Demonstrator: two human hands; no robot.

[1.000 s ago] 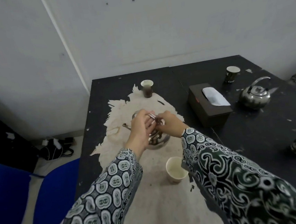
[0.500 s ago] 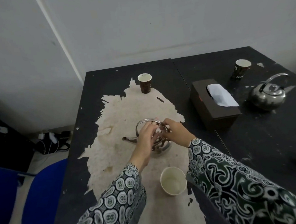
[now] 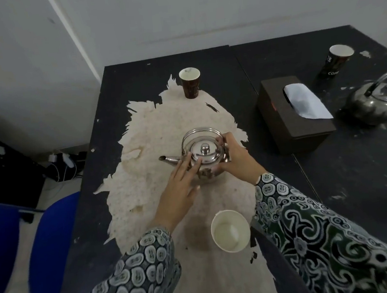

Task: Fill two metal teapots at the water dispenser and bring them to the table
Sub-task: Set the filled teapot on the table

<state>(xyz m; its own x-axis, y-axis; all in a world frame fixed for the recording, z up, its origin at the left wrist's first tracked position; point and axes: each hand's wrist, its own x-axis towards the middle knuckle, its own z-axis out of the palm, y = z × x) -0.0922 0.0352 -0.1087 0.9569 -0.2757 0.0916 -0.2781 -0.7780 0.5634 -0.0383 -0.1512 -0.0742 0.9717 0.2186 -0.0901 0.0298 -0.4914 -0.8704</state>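
A shiny metal teapot [image 3: 203,151] stands on the worn pale patch of the black table [image 3: 356,178], lid on, spout pointing left, handle tilted back. My left hand [image 3: 180,192] reaches in from the near side with straight fingers touching the pot's left shoulder near the lid. My right hand [image 3: 236,158] curls around the pot's right side by the handle's base. A second, duller metal teapot [image 3: 379,100] sits at the far right with its handle raised.
A white paper cup [image 3: 230,231] stands close to my right sleeve. A dark paper cup [image 3: 190,83] sits behind the teapot, another [image 3: 336,64] at the back right. A dark tissue box [image 3: 296,115] lies between the pots. Blue chairs [image 3: 49,252] stand left of the table.
Both hands have come off the top of the near teapot; the lid now sits uncovered, the left hand has straightened, and the right hand has shifted to the pot's right side. The view moved closer.
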